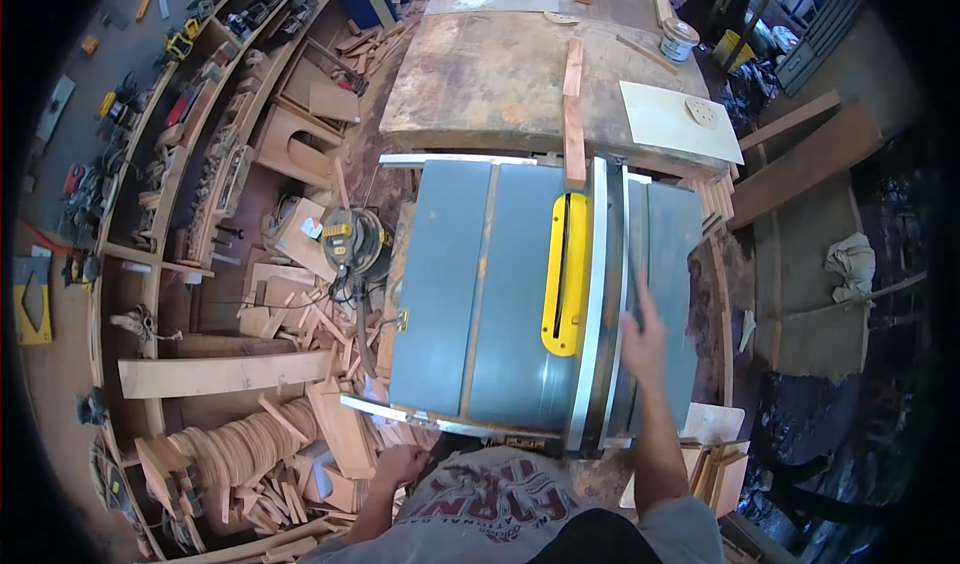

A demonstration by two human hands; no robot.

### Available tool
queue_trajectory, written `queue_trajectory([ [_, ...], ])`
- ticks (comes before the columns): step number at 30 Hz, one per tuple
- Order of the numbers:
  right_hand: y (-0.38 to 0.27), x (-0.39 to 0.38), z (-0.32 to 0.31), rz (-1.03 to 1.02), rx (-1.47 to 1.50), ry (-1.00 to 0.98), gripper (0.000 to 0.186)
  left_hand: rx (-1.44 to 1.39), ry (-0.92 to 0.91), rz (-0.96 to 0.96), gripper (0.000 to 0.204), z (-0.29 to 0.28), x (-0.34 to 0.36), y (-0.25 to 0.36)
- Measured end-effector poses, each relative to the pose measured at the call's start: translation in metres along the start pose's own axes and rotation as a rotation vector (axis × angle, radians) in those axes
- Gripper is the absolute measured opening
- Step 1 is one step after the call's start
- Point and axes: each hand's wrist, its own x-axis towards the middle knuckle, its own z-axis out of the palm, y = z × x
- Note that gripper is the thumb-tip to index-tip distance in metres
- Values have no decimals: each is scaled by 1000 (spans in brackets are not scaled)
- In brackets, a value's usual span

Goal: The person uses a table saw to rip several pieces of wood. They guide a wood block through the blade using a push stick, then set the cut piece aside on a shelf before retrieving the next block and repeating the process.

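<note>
A grey table saw fills the centre, with a yellow insert around its blade slot and a metal rip fence to the right of that. My right hand is raised over the table just right of the fence, slightly blurred, with fingers stretched forward and nothing visible in them. My left hand is curled below the saw's front rail at the lower left; what its fingers grip is hidden. Beyond the insert, two wooden pieces lie end to end, reaching onto the workbench behind.
The workbench bears a pale sheet and a tub. At left are shelves of tools, a round yellow-black machine and piled offcuts. Long boards lean at right.
</note>
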Motion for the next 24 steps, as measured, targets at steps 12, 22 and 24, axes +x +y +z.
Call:
queue_trajectory([
  [12, 147, -73, -5, 201, -421, 361, 68, -310, 699, 430, 83, -320, 418, 484],
  [22, 163, -87, 12, 293, -469, 375, 64, -39, 938, 463, 71, -395, 464, 503],
  [24, 164, -85, 11, 297, -486, 354, 63, 12, 1025, 432, 84, -435, 498, 517],
])
